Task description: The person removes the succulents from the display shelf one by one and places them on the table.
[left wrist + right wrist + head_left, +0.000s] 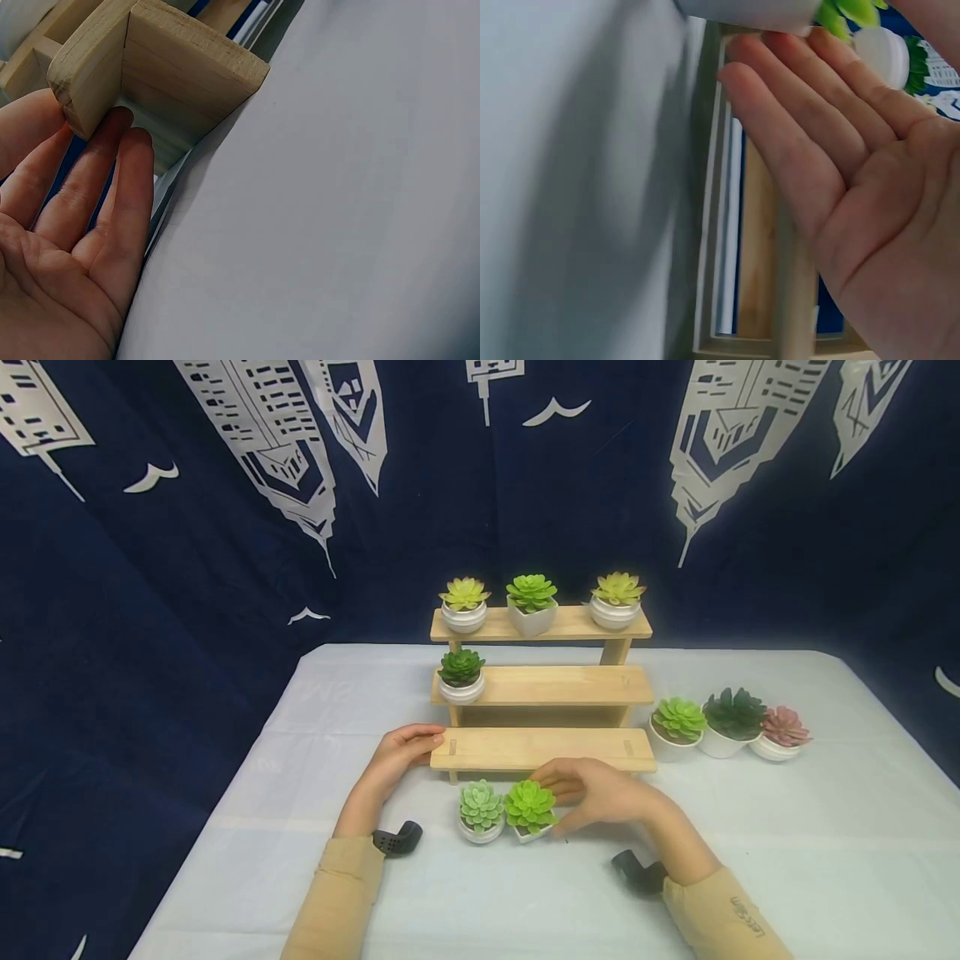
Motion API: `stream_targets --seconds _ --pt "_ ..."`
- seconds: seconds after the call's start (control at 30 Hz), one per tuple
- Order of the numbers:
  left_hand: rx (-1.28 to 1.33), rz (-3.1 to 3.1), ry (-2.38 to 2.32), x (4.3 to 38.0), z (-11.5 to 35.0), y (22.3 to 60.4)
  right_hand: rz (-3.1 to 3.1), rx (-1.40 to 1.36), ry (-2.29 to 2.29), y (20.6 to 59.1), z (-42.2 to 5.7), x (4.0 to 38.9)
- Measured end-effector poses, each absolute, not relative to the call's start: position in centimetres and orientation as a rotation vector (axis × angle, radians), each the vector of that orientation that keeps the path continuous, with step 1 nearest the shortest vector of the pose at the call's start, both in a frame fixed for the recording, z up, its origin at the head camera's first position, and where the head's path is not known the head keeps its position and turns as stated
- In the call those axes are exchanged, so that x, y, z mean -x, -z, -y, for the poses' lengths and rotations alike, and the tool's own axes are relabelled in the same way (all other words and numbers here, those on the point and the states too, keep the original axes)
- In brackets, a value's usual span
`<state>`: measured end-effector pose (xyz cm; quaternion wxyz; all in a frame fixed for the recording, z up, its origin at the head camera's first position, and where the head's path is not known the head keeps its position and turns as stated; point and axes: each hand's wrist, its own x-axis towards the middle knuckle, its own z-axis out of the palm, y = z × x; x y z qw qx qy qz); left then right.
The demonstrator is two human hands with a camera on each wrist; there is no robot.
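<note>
A three-tier wooden stand (540, 750) stands on the table, with my left hand (405, 750) gripping the left end of its lowest board. In the left wrist view, the fingers (135, 172) reach under that board end. In front of the stand sits a bright green succulent (530, 806) in a white pot. My right hand (600, 789) curves loosely around its right side, fingers behind it and thumb near the pot's corner. From the right wrist view, straight fingers (802, 112) reach beside the white pot (750, 9). A pale green succulent (481, 806) stands just left of it.
Three potted succulents (463, 604) (532, 604) (617, 600) line the top tier. A dark green one (461, 677) sits at the middle tier's left end. Right of the stand cluster a green (677, 728), a dark green (731, 722) and a pink succulent (782, 732). A navy curtain (487, 527) hangs behind.
</note>
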<state>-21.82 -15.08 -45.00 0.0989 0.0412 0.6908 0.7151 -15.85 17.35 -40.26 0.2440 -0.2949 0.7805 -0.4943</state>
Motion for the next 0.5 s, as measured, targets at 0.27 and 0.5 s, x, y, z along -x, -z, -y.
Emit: stream_targets --seconds 0.27,0.5 --pt "-0.119 -2.053 -2.106 21.8 15.2 45.0 -2.153 0.816 1.481 38.6 -18.0 16.1" --pt "-0.105 -2.046 -2.112 21.9 15.1 45.0 -2.273 0.746 1.688 37.7 -17.3 16.7"
